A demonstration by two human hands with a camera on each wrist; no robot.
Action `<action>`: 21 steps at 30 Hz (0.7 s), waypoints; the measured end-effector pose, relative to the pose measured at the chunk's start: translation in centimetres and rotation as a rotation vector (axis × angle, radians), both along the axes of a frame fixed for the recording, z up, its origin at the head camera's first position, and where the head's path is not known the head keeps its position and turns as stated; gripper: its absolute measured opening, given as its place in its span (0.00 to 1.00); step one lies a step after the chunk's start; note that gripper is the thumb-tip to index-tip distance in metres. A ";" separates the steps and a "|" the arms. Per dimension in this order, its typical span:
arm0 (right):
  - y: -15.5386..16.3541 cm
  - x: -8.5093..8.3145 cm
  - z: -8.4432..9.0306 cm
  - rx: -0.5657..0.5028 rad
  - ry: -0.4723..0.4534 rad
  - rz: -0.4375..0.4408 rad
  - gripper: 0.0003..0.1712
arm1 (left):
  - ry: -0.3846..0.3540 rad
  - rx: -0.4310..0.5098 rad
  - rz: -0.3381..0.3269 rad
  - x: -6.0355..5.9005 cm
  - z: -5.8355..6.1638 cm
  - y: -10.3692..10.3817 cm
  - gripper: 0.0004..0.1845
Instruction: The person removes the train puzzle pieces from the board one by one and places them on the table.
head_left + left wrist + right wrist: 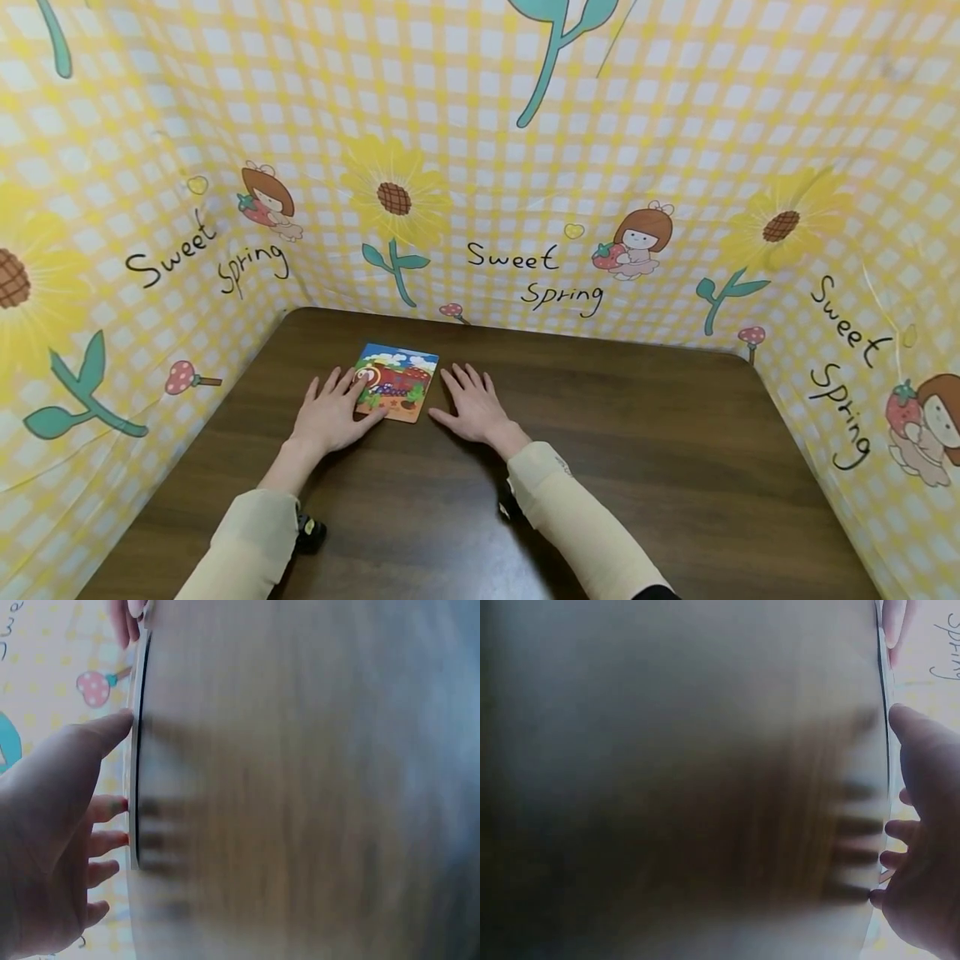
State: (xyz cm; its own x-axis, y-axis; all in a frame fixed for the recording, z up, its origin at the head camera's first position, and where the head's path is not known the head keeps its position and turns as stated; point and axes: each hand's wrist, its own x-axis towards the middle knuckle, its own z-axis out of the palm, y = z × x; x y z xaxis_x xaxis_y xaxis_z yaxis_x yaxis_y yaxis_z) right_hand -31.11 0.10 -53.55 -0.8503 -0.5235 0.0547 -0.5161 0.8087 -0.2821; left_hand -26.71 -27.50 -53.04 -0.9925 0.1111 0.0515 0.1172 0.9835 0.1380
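A small colourful picture board [396, 382] lies flat on the dark wooden table [637, 450]. My left hand [332, 408] lies flat with straight fingers, its fingertips resting on the board's left edge. Just right of the board my right hand [470, 402] lies flat on the table with fingers spread, holding nothing. In the left wrist view the left hand [52, 832] has its fingertips against the board's thin edge [135, 750]. The right wrist view shows the right hand [922, 855] beside the same thin edge [885, 742].
A yellow checked cloth screen [525, 167] printed with sunflowers and "Sweet Spring" walls the table at the back and both sides. Bare tabletop stretches to the right and toward me. Cream sleeves [577, 517] cover both forearms.
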 end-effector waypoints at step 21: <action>1.8 0.1 0.0 -0.001 -0.040 0.010 0.47 | 0.030 -0.038 0.036 1.0 0.6 5.1 0.45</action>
